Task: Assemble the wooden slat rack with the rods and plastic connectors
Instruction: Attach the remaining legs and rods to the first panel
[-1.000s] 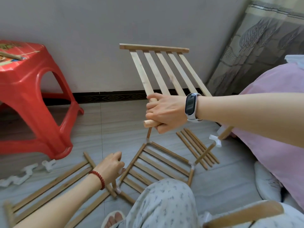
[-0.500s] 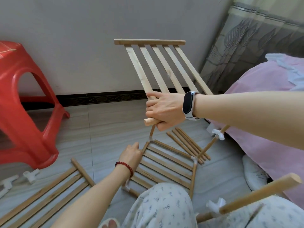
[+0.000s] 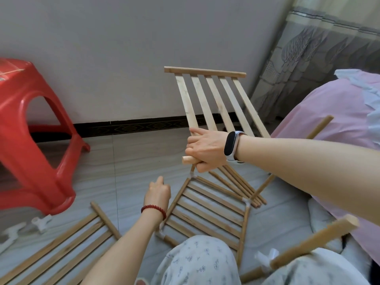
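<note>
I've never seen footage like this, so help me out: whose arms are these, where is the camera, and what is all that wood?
No machine here: a person wears a camera on the head, looking down at their own arms. The right hand, with a watch, grips the round end rail of an upright slat panel. The left hand, with a red bead bracelet, hovers loosely curled, holding nothing. On the floor lie a partly joined slat frame, another slat panel and white plastic connectors, beside a red stool.
</note>
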